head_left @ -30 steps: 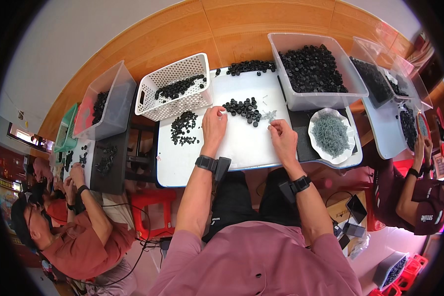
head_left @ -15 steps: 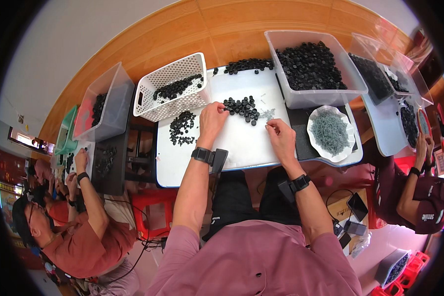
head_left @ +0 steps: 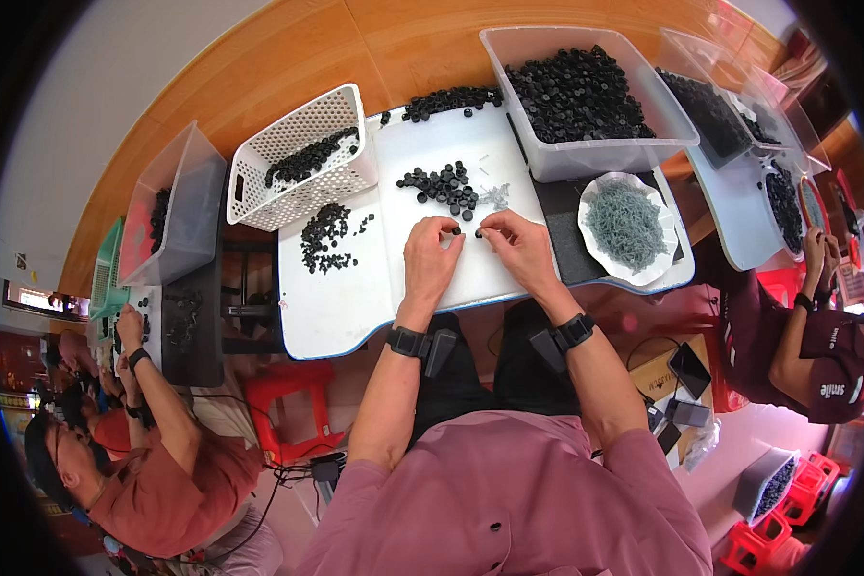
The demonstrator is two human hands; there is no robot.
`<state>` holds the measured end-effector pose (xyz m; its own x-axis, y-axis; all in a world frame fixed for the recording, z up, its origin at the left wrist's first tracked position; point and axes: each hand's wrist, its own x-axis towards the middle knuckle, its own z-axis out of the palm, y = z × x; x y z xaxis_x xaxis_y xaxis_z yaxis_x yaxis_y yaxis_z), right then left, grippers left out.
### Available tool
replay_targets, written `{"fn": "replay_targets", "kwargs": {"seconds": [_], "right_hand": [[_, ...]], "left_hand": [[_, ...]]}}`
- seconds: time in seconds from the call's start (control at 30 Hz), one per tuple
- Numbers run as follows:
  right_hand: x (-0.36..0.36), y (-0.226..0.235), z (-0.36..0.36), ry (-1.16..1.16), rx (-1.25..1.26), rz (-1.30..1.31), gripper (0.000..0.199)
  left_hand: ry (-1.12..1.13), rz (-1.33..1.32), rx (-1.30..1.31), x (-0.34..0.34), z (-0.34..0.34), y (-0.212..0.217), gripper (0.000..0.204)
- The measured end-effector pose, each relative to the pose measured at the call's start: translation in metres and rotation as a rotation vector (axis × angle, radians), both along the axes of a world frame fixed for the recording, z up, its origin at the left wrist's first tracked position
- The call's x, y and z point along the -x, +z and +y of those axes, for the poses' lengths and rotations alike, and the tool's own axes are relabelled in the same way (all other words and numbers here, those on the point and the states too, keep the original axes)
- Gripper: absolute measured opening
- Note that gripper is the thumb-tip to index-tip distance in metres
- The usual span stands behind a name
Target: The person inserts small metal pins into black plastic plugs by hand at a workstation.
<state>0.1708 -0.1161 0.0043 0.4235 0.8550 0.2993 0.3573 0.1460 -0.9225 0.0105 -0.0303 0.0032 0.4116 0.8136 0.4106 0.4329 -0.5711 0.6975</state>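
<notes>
My left hand (head_left: 432, 257) and my right hand (head_left: 520, 252) are close together over the near part of the white board, fingertips a short gap apart. Pinched in the left fingers is a small black round piece (head_left: 456, 230). Between my right thumb and forefinger is another small dark piece (head_left: 479, 233), too small to make out fully. Just beyond lies a loose cluster of black round caps (head_left: 442, 187). Beside it is a little heap of thin grey-green pieces (head_left: 494, 197). A spread of smaller black parts (head_left: 324, 235) lies to the left.
A white perforated basket (head_left: 346, 178) stands at the left, a large clear bin (head_left: 595, 156) of black caps at the back right. A wavy-rimmed white plate (head_left: 586, 230) holds thin grey-green pieces. More caps (head_left: 451, 102) lie along the back edge. Other people work at tables on both sides.
My left hand has left the cap cluster and come nearer me, a black piece in its fingers. My right hand has moved left, toward it. The whole view has shifted slightly.
</notes>
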Motion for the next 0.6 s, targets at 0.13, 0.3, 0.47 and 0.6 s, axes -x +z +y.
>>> {"fn": "replay_targets", "kwargs": {"seconds": [0.13, 0.3, 0.47, 0.6], "right_hand": [[-0.001, 0.000, -0.001, 0.006, 0.014, -0.133, 0.013], [0.001, -0.003, -0.001, 0.014, 0.046, -0.076, 0.012], [0.001, -0.003, 0.000, 0.003, -0.067, 0.003, 0.011], [0.000, 0.002, -0.001, 0.038, -0.063, -0.096, 0.012]], "left_hand": [[0.014, -0.062, 0.057, 0.001, -0.005, 0.002, 0.024], [-0.035, -0.139, 0.186, 0.004, -0.011, 0.000, 0.023], [-0.025, -0.172, 0.249, 0.004, -0.011, 0.002, 0.022], [-0.073, -0.154, 0.215, 0.005, -0.012, 0.002, 0.023]]}}
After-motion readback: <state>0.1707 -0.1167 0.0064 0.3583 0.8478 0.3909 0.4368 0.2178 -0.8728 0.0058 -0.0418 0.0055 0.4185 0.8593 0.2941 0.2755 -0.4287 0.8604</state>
